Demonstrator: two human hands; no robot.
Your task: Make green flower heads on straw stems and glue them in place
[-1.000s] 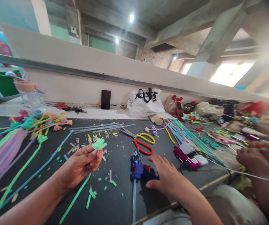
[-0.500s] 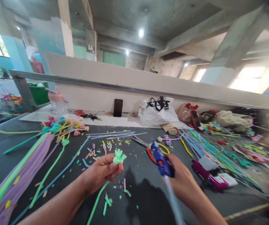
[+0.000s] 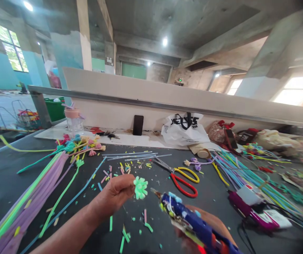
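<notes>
Notably, right hand (image 3: 211, 219) had swung gripped blue glue gun (image 3: 188, 217) within reach of mint-green frilled flower (image 3: 140, 187) pinched by left hand (image 3: 117, 192).

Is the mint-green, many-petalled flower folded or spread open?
Spread open: the mint-green flower in the left grip shows petals fanned outward around its middle.

The glue gun (image 3: 191, 218), cut off by the bottom edge, hides much of the right hand (image 3: 212, 219). The left hand (image 3: 118, 190) seems to cover the back of the flower (image 3: 141, 188).
</notes>
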